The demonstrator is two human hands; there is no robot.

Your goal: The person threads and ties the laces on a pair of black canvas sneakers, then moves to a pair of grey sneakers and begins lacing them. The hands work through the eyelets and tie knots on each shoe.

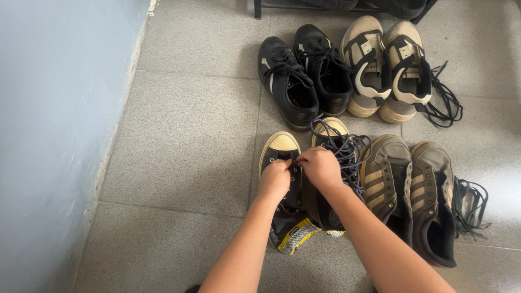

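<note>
A black high-top sneaker (286,209) with a cream toe cap lies on the grey tiled floor, its yellow-lined tongue folded out toward me. My left hand (274,180) and my right hand (321,167) are both closed over its eyelets near the toe, pinching the dark lace. Its twin (332,133) lies right beside it, partly hidden by my right hand. A loose tangle of dark grey lace (347,153) spills from that twin.
A pair of brown striped sneakers (410,187) with loose laces lies to the right. Farther off stand a black pair (304,73) and a beige-and-black pair (388,65). A pale blue wall (54,135) runs along the left. A dark shoe rack (336,5) stands at the top.
</note>
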